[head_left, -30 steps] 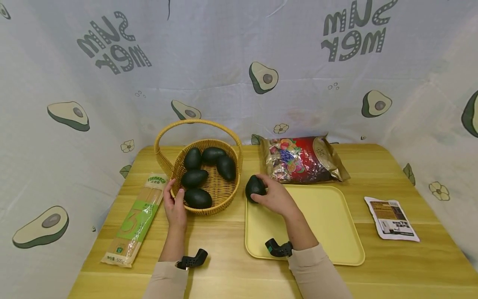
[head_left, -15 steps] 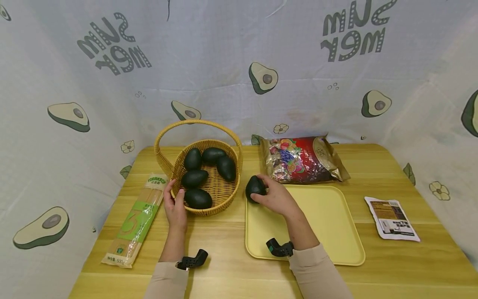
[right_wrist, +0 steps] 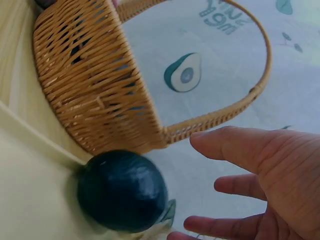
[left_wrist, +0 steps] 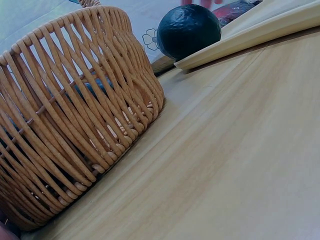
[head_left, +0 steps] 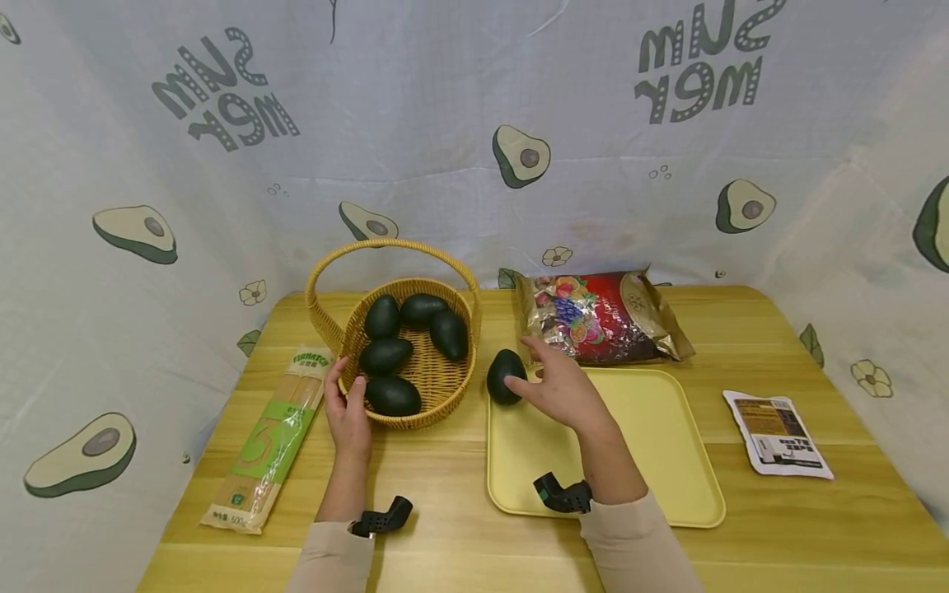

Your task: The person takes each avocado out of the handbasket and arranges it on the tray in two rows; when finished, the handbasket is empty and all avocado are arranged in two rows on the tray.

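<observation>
Your beige sleeves [head_left: 638,543]
You wear angled black wrist cameras [head_left: 387,516] (the right one shows a green patch [head_left: 543,492]).

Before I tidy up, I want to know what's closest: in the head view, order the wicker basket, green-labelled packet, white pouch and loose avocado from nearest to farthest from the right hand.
From the right hand:
1. Loose avocado, just left, at the tray's corner.
2. Wicker basket, farther left.
3. White pouch, off to the right.
4. Green-labelled packet, far left, past the basket.
</observation>
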Demonstrator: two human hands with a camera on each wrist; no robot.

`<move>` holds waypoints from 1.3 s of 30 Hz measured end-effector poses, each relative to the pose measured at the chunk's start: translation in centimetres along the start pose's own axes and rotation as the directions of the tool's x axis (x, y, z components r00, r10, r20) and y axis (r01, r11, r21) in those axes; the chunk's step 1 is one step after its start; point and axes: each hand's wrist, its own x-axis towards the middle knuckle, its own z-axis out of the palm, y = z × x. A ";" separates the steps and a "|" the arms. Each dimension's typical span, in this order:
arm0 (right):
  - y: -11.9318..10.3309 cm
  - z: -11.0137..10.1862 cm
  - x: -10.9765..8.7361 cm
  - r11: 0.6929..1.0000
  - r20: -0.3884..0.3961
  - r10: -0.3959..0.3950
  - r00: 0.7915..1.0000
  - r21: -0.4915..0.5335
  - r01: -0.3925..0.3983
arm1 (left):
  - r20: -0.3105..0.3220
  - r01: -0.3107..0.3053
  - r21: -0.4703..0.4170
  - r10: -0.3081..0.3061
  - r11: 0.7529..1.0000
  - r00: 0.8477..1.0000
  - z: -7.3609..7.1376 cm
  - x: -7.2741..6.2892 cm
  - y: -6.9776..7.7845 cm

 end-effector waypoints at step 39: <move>-10.3 10.6 5.8 0.890 0.341 -0.332 0.879 -0.196 0.413 | 0.005 -0.039 0.074 0.038 0.997 0.999 0.1 -0.4 -0.2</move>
